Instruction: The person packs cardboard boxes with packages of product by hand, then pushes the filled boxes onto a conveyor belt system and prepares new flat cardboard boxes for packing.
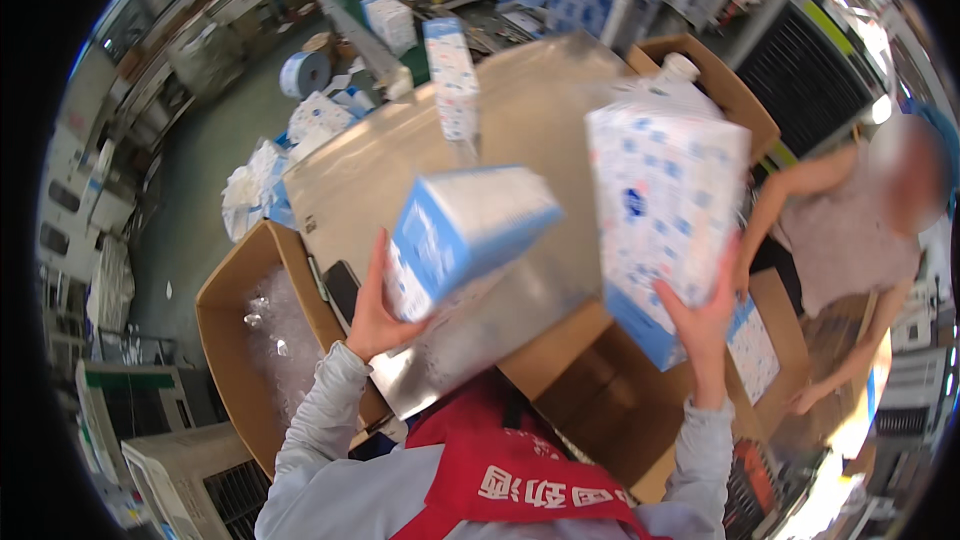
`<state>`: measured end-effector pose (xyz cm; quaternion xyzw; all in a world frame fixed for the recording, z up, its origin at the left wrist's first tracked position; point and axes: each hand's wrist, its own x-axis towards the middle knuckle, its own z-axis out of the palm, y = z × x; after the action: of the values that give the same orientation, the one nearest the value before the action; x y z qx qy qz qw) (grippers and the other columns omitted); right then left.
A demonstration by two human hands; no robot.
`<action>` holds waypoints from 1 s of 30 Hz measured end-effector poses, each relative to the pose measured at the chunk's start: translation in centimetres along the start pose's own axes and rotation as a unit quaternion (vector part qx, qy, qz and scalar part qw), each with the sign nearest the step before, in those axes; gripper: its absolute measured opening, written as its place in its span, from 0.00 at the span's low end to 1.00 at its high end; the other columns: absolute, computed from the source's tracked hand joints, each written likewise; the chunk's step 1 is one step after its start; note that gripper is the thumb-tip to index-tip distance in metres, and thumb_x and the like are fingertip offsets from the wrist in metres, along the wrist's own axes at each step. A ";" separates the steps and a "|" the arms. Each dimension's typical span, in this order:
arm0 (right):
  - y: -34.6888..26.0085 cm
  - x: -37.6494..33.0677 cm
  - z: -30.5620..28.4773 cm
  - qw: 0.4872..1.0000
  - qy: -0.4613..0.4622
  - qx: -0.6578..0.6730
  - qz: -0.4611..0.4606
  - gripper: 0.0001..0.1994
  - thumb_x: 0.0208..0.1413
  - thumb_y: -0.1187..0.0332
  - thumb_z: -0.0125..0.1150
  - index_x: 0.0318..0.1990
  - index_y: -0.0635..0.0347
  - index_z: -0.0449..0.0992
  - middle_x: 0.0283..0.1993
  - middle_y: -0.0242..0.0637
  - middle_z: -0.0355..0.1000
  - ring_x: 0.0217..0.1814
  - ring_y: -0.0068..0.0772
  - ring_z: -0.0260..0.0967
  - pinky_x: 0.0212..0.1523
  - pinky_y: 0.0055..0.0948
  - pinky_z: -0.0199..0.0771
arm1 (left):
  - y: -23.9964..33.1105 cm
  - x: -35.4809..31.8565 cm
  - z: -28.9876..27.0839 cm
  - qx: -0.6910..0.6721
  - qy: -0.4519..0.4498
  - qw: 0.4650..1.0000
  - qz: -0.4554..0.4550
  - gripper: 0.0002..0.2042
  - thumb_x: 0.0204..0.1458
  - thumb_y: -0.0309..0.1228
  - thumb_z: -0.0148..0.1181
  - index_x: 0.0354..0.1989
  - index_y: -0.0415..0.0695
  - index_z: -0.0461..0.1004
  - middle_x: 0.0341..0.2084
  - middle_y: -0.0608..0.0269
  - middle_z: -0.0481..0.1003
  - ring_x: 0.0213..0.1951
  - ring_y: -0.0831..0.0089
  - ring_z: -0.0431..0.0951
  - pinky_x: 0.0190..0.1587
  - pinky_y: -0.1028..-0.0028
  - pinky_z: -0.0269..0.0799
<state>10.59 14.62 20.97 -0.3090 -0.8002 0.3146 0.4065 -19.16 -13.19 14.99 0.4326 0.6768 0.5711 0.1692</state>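
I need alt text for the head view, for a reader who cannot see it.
Left hand and right hand each hold a blue-and-white tissue pack above a metal table. A cardboard box with clear plastic stands at left.

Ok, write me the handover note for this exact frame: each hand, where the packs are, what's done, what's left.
Left hand: holds a blue-and-white pack up over the metal table.
Right hand: holds a larger white pack with blue print.
Done: the open carton on the left holds only clear plastic.
Left: both packs are unplaced; one more pack stands on the table.
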 end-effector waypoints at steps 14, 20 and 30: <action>4.3 -30.2 -16.0 0.982 0.071 -0.102 0.144 0.49 0.33 0.62 0.77 0.65 0.66 0.55 0.60 0.52 0.60 0.60 0.52 0.60 0.60 0.47 0.61 | -7.8 -17.5 34.4 0.226 -0.706 0.615 0.269 0.53 0.27 0.33 0.71 0.69 0.61 0.48 0.48 0.52 0.66 0.45 0.49 0.69 0.46 0.52 0.68; 15.5 -34.5 0.1 0.925 -0.242 -0.236 0.175 0.50 0.35 0.60 0.72 0.70 0.50 0.50 0.48 0.46 0.67 0.48 0.51 0.67 0.48 0.46 0.65 | -11.8 -18.2 37.3 0.248 -0.794 0.531 0.165 0.38 0.38 0.44 0.66 0.62 0.51 0.62 0.57 0.47 0.66 0.56 0.52 0.68 0.53 0.56 0.67; 25.7 -37.2 6.6 0.879 -0.352 -0.173 0.273 0.42 0.44 0.59 0.71 0.65 0.63 0.57 0.56 0.53 0.68 0.56 0.50 0.68 0.55 0.40 0.69 | -7.6 24.3 15.2 0.523 0.174 0.835 -0.010 0.41 0.39 0.53 0.65 0.65 0.57 0.59 0.59 0.42 0.58 0.61 0.44 0.58 0.62 0.47 0.53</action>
<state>28.98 0.79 -18.50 -0.4496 -0.8159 0.3580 -0.0633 -24.97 15.44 9.98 0.3436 0.8970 0.1965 -0.1967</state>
